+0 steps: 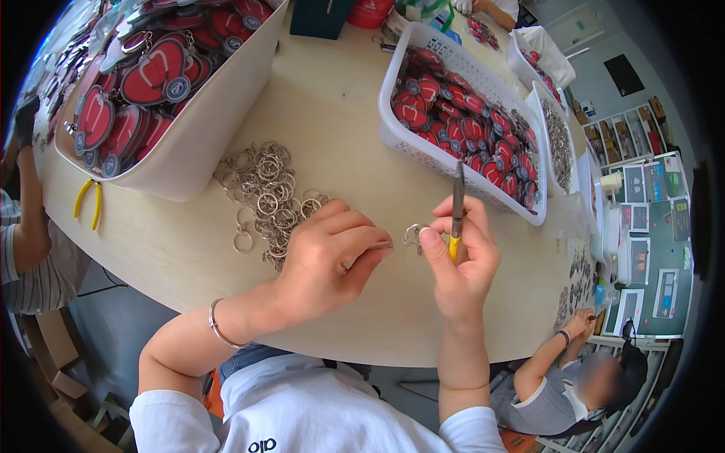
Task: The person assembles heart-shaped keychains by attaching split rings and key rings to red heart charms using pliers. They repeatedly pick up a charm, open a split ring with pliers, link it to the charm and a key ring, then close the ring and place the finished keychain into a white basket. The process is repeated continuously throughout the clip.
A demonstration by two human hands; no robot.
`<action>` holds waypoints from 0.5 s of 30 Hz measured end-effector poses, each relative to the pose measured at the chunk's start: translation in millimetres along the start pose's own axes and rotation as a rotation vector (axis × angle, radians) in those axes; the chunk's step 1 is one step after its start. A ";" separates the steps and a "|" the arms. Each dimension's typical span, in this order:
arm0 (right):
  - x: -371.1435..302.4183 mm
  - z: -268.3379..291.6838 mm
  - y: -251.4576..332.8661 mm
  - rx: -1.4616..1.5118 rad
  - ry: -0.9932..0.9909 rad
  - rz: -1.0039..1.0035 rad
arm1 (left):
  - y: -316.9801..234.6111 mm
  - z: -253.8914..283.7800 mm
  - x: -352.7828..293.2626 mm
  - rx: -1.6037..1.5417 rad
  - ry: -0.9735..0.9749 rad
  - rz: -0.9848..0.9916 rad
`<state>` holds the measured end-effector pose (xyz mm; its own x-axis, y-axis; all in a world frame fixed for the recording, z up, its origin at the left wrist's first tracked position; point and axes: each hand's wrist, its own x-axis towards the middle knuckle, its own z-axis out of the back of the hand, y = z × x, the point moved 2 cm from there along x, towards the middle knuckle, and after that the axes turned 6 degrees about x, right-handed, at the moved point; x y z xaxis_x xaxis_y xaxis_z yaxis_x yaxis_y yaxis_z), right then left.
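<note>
My left hand (326,248) is closed in a pinch on a thin flat piece, seen edge-on and mostly hidden by the fingers. Facing it, my right hand (467,264) pinches a silver key ring (411,233) between thumb and finger, with a bit of chain by it. The same hand also holds pliers (458,202), their dark metal end upward and some yellow handle showing below. A heap of silver key rings (264,200) lies on the table (332,113) just beyond my left hand.
A large white bin (226,128) of red flip-flop-shaped keychains stands at the left, yellow-handled pliers (90,202) beside it. Beyond my right hand is a white basket (430,157) of similar red pieces, then a tray of small metal parts (557,140). Other people sit left and right.
</note>
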<state>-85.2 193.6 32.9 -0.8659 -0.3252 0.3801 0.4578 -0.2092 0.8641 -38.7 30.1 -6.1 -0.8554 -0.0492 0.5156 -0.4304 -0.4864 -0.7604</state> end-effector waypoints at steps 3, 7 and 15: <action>-1.6 0.2 6.2 0.023 -0.005 0.002 | -0.5 -2.8 -1.2 -0.082 0.029 0.030; -3.3 1.6 8.1 0.021 -0.015 0.050 | -0.5 -2.0 0.1 -0.158 0.074 0.058; -5.8 0.8 16.3 0.063 -0.013 0.003 | 2.5 -2.3 -1.0 -0.296 0.157 0.182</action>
<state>-72.9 192.9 45.0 -0.8672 -0.3137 0.3867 0.4473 -0.1495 0.8818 -39.6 30.9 -9.4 -0.9492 0.0337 0.3128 -0.3128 -0.2082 -0.9267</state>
